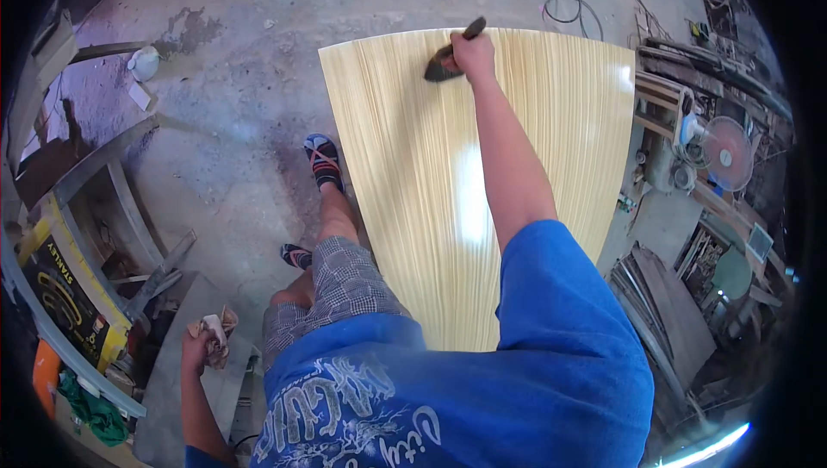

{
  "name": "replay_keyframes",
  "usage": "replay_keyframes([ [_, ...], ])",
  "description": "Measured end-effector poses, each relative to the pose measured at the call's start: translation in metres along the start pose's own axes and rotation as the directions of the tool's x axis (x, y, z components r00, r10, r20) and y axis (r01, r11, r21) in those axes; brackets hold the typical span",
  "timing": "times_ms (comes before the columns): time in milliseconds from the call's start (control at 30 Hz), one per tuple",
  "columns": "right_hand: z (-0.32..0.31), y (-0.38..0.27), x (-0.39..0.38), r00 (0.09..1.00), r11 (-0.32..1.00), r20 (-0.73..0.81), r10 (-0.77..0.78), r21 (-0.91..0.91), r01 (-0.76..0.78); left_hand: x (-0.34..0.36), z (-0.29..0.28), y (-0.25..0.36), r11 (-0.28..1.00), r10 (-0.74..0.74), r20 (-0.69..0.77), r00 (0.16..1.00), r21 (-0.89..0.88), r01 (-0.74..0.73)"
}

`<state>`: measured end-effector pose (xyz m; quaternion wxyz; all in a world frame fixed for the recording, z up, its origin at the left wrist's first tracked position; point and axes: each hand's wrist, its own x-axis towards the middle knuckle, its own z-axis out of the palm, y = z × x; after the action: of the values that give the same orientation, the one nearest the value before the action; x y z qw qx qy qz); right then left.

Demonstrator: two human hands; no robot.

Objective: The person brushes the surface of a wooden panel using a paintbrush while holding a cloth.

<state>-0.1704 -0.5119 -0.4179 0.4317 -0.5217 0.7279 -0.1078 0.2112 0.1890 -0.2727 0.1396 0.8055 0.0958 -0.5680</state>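
From the head camera, a concrete floor (233,132) with stains runs along the left of a long pale wood-grain panel (413,192). On the far right stand stacked timber (663,313) and a small fan (724,153); cables (573,3) lie coiled on the floor past the panel's far edge. At the left sits a yellow-and-black case (65,296) beside grey metal frames (112,192), with a green cloth (95,412) low down. The person's own legs and sandalled feet (323,162) stand just beside the panel's left edge.

The panel's far edge and left side border open floor; its right side runs close to the clutter.

The right hand (472,53) is closed around the handle of a dark brush (446,61), whose head touches the panel near its far edge. The left hand (196,349) is clenched on a crumpled rag (215,330), low at the left, well apart from the panel.
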Motion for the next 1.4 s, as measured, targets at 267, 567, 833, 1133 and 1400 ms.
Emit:
replay_keyframes([
  [267,0.007,-0.069,0.125,0.958,0.798,-0.045,-0.283,0.544,0.261,0.011,0.003,0.012,0.997,-0.014,0.029,0.999,0.075,0.012],
  [567,-0.028,0.014,0.058,0.947,0.677,-0.091,-0.307,0.679,0.285,-0.001,0.011,0.016,0.991,-0.055,-0.01,0.998,0.122,0.056],
  [833,-0.033,0.078,0.029,0.95,0.707,-0.107,-0.295,0.644,0.292,-0.005,0.018,0.029,0.977,-0.032,-0.059,0.998,0.207,0.044],
  [1133,-0.085,0.246,-0.146,0.992,0.839,-0.096,-0.085,0.53,0.123,0.004,0.025,-0.019,0.963,0.089,-0.01,0.996,0.256,-0.084],
  [1400,-0.12,0.383,-0.313,0.99,0.876,-0.111,0.084,0.483,-0.021,0.018,0.035,-0.108,0.894,0.201,0.07,0.977,0.395,-0.212],
])
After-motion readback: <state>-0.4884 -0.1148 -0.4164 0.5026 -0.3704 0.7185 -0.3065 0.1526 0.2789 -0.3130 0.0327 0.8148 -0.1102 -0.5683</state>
